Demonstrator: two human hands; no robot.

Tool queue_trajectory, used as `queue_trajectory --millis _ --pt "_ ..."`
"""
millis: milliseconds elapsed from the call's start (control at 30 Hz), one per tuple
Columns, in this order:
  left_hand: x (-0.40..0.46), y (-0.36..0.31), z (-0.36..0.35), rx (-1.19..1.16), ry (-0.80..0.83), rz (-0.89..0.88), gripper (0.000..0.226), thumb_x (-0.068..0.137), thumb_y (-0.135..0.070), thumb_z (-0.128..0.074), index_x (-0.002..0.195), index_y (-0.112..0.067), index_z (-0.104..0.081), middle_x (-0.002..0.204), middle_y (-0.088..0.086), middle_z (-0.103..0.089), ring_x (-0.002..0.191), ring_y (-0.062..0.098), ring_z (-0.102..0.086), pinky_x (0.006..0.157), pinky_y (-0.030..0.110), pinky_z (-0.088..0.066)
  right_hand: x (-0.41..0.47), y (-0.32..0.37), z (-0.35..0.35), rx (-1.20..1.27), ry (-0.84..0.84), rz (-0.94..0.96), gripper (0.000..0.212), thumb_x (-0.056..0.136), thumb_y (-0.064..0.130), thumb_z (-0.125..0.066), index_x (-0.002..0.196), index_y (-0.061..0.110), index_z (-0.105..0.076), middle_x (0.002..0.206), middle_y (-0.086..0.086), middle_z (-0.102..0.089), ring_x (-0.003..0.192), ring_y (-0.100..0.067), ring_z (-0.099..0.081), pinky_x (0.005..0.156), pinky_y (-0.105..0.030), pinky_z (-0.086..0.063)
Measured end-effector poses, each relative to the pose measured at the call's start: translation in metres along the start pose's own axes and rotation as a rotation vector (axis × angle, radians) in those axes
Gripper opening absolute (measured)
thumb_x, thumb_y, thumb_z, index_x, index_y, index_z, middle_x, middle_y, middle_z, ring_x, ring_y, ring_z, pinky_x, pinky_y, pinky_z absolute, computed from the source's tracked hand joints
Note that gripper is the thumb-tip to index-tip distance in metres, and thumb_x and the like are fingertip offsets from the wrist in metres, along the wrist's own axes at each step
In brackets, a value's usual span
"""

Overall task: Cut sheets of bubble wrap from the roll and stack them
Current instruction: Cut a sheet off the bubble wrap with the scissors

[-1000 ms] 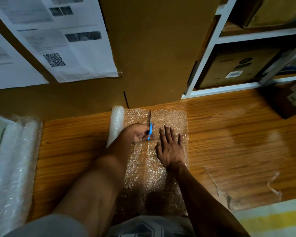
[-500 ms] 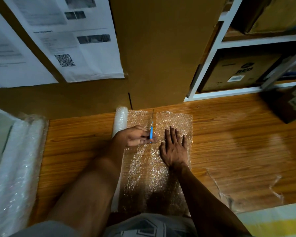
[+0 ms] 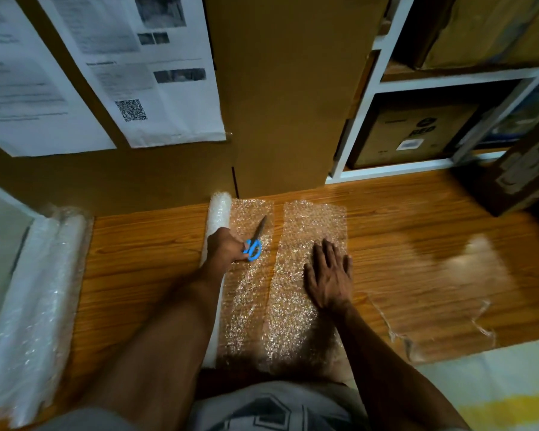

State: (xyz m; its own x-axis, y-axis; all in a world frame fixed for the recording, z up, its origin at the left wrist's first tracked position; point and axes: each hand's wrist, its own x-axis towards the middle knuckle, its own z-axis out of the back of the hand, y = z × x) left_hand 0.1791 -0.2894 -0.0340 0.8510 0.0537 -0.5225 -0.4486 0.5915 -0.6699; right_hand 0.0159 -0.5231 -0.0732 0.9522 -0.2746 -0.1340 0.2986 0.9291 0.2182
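A bubble wrap roll [image 3: 220,213] lies on the wooden floor with a short flap [image 3: 246,293] unrolled to its right. My left hand [image 3: 227,245] grips blue-handled scissors [image 3: 255,241] over that flap, blades pointing away. A cut sheet of bubble wrap [image 3: 296,281] lies just right of the flap, a narrow gap of floor between them. My right hand [image 3: 329,276] presses flat on this sheet with fingers spread.
A large cardboard box [image 3: 280,98] with taped papers stands right behind the roll. A second, bigger roll [image 3: 35,306] lies at the far left. White shelving [image 3: 417,169] holds boxes at the back right. Clear plastic film [image 3: 442,315] lies on the floor at right.
The cut has run through to the far edge and the sheet is now separate. My right hand has slid it to the right. The scissors have drawn back from the cut line.
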Motion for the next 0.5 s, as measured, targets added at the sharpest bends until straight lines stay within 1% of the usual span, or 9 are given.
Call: queue_trajectory --millis 33,67,133,167,200,267,333,433,500 --pt "-0.001 0.001 -0.003 0.09 -0.089 -0.029 0.02 0.069 -0.012 -0.084 0.088 -0.008 -0.076 0.089 0.009 -0.077 0.076 0.022 -0.074 0.067 0.033 -0.063 -0.004 -0.001 -0.001 0.008 -0.002 -0.008 0.071 0.106 0.058 -0.007 0.167 0.022 -0.002 0.174 -0.003 0.009 0.161 -0.022 0.009 0.128 -0.05 0.008" --pt "-0.003 0.001 -0.006 0.185 -0.179 -0.06 0.018 0.07 -0.017 -0.082 0.086 -0.011 -0.077 0.089 0.008 -0.077 0.077 0.024 -0.074 0.067 0.033 -0.063 -0.009 -0.002 -0.001 0.015 -0.003 -0.017 0.072 0.106 0.059 -0.007 0.168 0.022 -0.003 0.174 -0.003 0.008 0.161 -0.022 0.009 0.129 -0.051 0.007" --pt "-0.017 -0.004 -0.01 0.391 -0.291 -0.111 0.017 0.081 -0.019 -0.073 0.097 -0.014 -0.077 0.101 0.011 -0.075 0.091 0.03 -0.072 0.074 0.034 -0.061 -0.016 -0.003 -0.004 0.024 0.003 -0.025 0.073 0.105 0.059 -0.007 0.168 0.022 -0.006 0.175 -0.004 0.005 0.161 -0.023 0.006 0.13 -0.053 0.002" --pt "-0.028 -0.008 -0.012 0.486 -0.311 -0.125 0.02 0.085 -0.018 -0.07 0.103 -0.015 -0.076 0.108 0.012 -0.073 0.099 0.032 -0.07 0.079 0.033 -0.058 -0.02 -0.005 -0.004 0.029 0.001 -0.031 0.073 0.105 0.059 -0.008 0.168 0.021 -0.007 0.175 -0.004 0.003 0.161 -0.024 0.004 0.13 -0.053 0.0" --pt "-0.038 -0.011 -0.012 0.551 -0.308 -0.125 0.023 0.088 -0.017 -0.066 0.109 -0.015 -0.075 0.114 0.012 -0.071 0.106 0.034 -0.068 0.083 0.035 -0.056 -0.023 -0.005 -0.004 0.031 -0.006 -0.037 0.073 0.105 0.058 -0.009 0.168 0.021 -0.009 0.175 -0.004 0.001 0.161 -0.024 0.002 0.13 -0.053 -0.001" --pt "-0.055 -0.014 -0.011 0.646 -0.295 -0.147 0.025 0.092 -0.015 -0.065 0.116 -0.015 -0.073 0.12 0.013 -0.069 0.113 0.034 -0.065 0.09 0.039 -0.055 -0.031 -0.007 -0.002 0.033 -0.016 -0.047 0.071 0.106 0.056 -0.013 0.167 0.02 -0.011 0.175 -0.004 -0.002 0.161 -0.025 -0.002 0.13 -0.051 -0.002" --pt "-0.069 -0.012 -0.012 0.702 -0.286 -0.202 0.024 0.092 -0.018 -0.066 0.115 -0.014 -0.072 0.119 0.013 -0.069 0.112 0.034 -0.065 0.089 0.039 -0.053 -0.037 -0.009 -0.001 0.046 -0.026 -0.058 0.069 0.107 0.053 -0.018 0.167 0.019 -0.015 0.175 -0.006 -0.008 0.161 -0.026 -0.009 0.129 -0.049 -0.005" --pt "-0.074 -0.002 -0.019 0.634 -0.24 -0.352 0.018 0.093 -0.026 -0.063 0.105 -0.023 -0.076 0.109 0.007 -0.073 0.099 0.031 -0.069 0.081 0.037 -0.055 -0.045 -0.011 0.0 0.065 -0.082 -0.124 0.068 0.105 0.05 -0.026 0.162 0.014 -0.027 0.168 -0.012 -0.029 0.152 -0.031 -0.029 0.124 -0.05 -0.022" --pt "-0.077 0.005 -0.029 0.542 -0.144 -0.425 0.014 0.091 -0.029 -0.063 0.094 -0.028 -0.076 0.1 0.001 -0.075 0.085 0.025 -0.069 0.075 0.034 -0.059 -0.051 -0.01 0.001 0.084 -0.164 -0.214 0.066 0.104 0.05 -0.031 0.155 0.008 -0.037 0.154 -0.018 -0.045 0.138 -0.035 -0.043 0.113 -0.051 -0.035"
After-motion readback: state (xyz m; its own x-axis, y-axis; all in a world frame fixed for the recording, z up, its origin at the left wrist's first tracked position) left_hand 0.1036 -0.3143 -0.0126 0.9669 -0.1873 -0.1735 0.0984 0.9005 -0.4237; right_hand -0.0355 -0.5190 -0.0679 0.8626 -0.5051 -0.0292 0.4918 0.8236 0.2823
